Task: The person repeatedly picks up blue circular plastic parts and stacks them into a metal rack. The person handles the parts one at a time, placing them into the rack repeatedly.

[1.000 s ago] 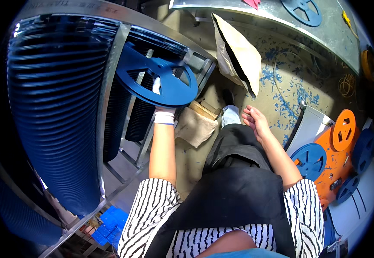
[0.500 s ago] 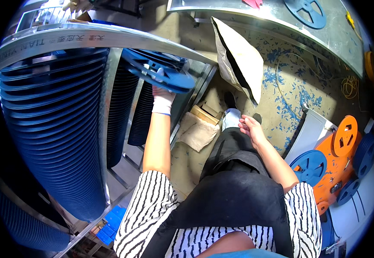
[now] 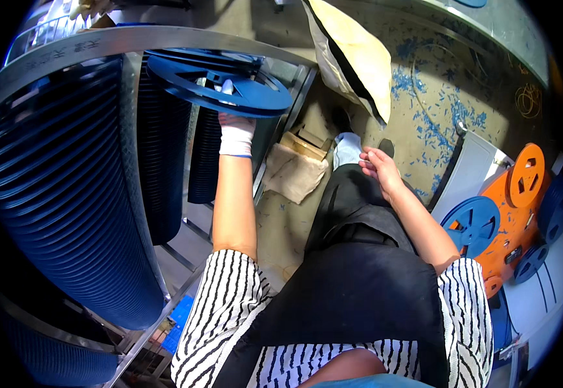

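Observation:
My left hand (image 3: 237,129), in a white glove, grips a blue plastic reel (image 3: 255,98) at the top of a metal rack. One gloved finger shows through an opening in the reel; the rest of the grip is partly hidden beneath it. The reel lies nearly flat over a stack of similar dark reels (image 3: 165,149). Bare and loosely curled, my right hand (image 3: 379,169) hangs over my right leg, its fingers apart and nothing visible in them.
Tall stacks of blue reels (image 3: 55,194) fill the metal rack (image 3: 184,40) at left. A pale sack (image 3: 352,52) stands ahead, beside blue scraps (image 3: 449,139) on the floor. At right is an orange machine panel (image 3: 504,223) carrying reels. A cloth-covered stool (image 3: 294,171) sits near my feet.
My left hand has shifted slightly left with the blue reel, which now looks flatter and wider. The view has shifted; my right hand remains over my leg.

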Demonstrator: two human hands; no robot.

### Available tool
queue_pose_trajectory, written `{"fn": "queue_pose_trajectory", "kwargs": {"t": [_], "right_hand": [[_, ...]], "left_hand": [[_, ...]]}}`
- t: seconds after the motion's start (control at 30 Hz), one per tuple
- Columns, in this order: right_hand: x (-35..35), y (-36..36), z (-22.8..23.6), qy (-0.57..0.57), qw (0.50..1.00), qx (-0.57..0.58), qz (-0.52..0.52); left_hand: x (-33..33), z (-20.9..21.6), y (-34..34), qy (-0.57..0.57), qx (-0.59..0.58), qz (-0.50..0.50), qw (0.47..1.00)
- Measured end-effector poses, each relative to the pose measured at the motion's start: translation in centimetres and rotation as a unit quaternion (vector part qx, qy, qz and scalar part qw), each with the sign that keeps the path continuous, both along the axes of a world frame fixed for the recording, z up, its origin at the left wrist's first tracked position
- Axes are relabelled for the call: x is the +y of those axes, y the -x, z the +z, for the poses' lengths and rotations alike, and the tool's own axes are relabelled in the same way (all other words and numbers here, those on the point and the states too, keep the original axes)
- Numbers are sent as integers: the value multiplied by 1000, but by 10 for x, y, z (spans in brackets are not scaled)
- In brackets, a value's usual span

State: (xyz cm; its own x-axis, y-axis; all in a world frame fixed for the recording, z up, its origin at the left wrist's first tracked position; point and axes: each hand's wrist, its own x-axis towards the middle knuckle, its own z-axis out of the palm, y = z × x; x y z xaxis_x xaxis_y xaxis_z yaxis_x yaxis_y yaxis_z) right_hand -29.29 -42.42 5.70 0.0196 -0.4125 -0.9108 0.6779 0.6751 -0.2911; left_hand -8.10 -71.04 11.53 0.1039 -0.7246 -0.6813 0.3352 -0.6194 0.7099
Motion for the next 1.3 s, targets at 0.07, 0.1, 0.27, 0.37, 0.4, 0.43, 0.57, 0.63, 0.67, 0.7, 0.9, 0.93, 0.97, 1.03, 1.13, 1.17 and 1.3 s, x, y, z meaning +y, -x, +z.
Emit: {"fn": "queue_pose_trajectory", "kwargs": {"t": [0.07,0.1,0.27,0.37,0.4,0.43,0.57,0.63,0.67,0.7,0.9,0.93,0.97,1.03,1.13,1.17,1.3], "right_hand": [[5,-4,-3,3,1000,-8,3],[5,-4,1,3,1000,-8,9],[20,-7,4,-9,1000,-8,27],[26,-8,-2,-9,999,2,33],[29,-9,-6,-5,999,1,34],[27,-9,-7,7,999,-4,48],[26,-11,-7,16,996,-4,89],[27,-14,-6,11,995,-3,100],[27,-17,-6,12,994,-4,106],[30,-18,-7,6,995,0,98],[38,-28,-11,9,989,6,146],[39,-28,-8,10,989,9,149],[38,-28,-5,10,988,13,152],[35,-28,-4,11,988,5,155],[37,-26,-4,9,990,8,139],[38,-26,-4,12,991,10,135],[45,-25,-11,13,993,7,117]], "left_hand": [[-9,-3,-10,-12,41,-6,999],[-12,-4,-15,-30,65,-7,997],[-7,-16,-28,-37,57,-29,997],[-7,-26,-36,-35,60,-46,997],[-6,-29,-39,-37,58,-53,996],[-2,-27,-51,-30,50,-47,997],[-15,-57,-49,93,-81,-168,978],[-26,-62,-47,179,-194,-255,930],[-29,-57,-39,126,-106,-195,967],[-29,-6,13,-56,30,-17,998],[-44,7,21,-35,151,-69,986],[-44,4,24,-30,161,-66,984],[-45,2,27,-32,177,-63,982],[-48,1,20,-29,201,-46,978],[-53,-8,30,-31,187,-65,980],[-54,-9,31,-32,186,-73,979],[-49,-10,24,-30,189,-85,978]]}}
